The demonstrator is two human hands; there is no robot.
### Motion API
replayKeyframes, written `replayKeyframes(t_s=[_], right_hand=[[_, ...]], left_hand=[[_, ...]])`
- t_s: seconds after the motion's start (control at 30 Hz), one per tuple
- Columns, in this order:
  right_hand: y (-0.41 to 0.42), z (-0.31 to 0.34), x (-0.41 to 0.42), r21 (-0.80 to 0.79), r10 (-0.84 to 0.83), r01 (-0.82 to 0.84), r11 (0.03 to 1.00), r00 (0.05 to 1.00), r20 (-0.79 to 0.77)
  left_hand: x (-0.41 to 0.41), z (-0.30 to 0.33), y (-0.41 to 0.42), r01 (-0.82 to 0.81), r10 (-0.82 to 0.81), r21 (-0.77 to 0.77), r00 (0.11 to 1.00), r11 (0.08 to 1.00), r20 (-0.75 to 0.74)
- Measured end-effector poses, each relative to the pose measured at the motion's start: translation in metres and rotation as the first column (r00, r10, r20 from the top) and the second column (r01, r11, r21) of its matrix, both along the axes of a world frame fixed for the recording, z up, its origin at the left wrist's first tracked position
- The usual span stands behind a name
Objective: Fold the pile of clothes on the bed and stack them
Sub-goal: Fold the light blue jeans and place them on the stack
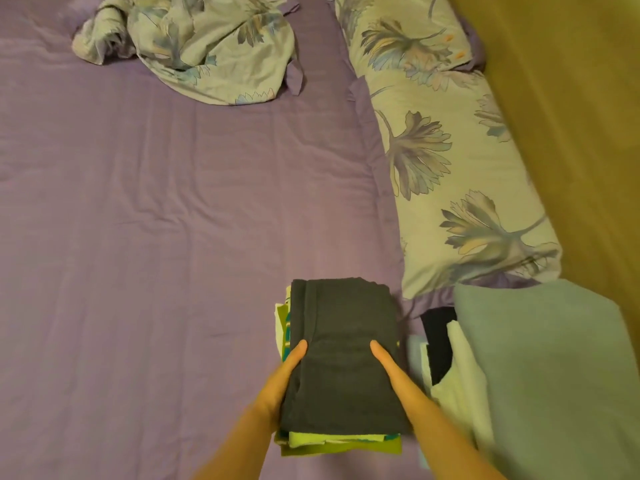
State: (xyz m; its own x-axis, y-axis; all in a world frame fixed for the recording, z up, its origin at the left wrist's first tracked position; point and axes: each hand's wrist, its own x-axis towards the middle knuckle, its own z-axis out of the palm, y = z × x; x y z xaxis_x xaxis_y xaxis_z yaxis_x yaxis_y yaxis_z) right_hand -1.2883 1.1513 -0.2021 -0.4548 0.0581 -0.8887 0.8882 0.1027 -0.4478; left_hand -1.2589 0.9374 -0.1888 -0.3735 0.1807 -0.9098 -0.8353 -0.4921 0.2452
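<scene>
Both hands at the bottom centre, one on each side of a small stack of folded clothes (341, 362) on the bed (156, 237). Left hand (280, 382) flat against the stack's left edge, fingers straight, thumb hidden. Right hand (398, 379) flat against the right edge, fingers straight. Neither hand curls round the cloth; they press the stack between them. Top of the stack is a dark grey folded garment (346, 341); under it, green and teal folded pieces (341, 445) stick out at the near and left edges. Just right of the stack, a second pile (450, 368) with white and black items, and a large pale blue folded piece (554, 375) on it. Farther right, floral pillows (467, 188) along the headboard side. Far end of the purple sheet, a crumpled floral cover (194, 46).
</scene>
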Motion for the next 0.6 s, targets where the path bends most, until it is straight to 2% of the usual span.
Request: replayKeyframes(t_s=[0.07, 0.1, 0.2, 0.3, 0.37, 0.47, 0.53, 0.6], right_hand=[[0.008, -0.001, 0.031, -0.157, -0.110, 0.131, 0.979, 0.985, 0.136], [0.013, -0.001, 0.043, -0.184, -0.126, 0.156, 0.971, 0.979, 0.162], [0.023, -0.006, 0.069, -0.136, -0.119, 0.145, 0.980, 0.975, 0.185], [0.026, -0.014, 0.086, -0.132, -0.114, 0.140, 0.981, 0.976, 0.185], [0.026, -0.019, 0.096, -0.105, -0.098, 0.118, 0.987, 0.980, 0.174], [0.021, -0.021, 0.107, 0.072, -0.033, 0.022, 0.997, 0.987, 0.157], [0.014, -0.017, 0.111, 0.228, 0.041, -0.062, 0.972, 0.995, 0.095], [0.007, -0.008, 0.112, 0.390, 0.196, -0.189, 0.901, 0.980, 0.020]], left_hand=[[0.033, -0.006, 0.008, -0.014, 0.012, 0.049, 0.999, 0.999, 0.031], [0.047, -0.010, 0.012, -0.016, 0.013, 0.063, 0.999, 0.998, 0.049], [0.076, -0.018, 0.021, -0.020, 0.017, 0.050, 0.997, 0.999, 0.074], [0.087, -0.020, 0.023, 0.011, -0.011, 0.004, 0.999, 1.000, 0.032], [0.090, -0.018, 0.023, 0.084, -0.082, -0.108, 0.996, 0.991, 0.024], [0.097, -0.022, 0.028, 0.208, -0.197, -0.330, 0.978, 0.921, 0.067], [0.100, -0.023, 0.034, 0.244, -0.255, -0.439, 0.966, 0.864, 0.034], [0.104, -0.020, 0.039, 0.354, -0.387, -0.575, 0.919, 0.738, 0.069]])
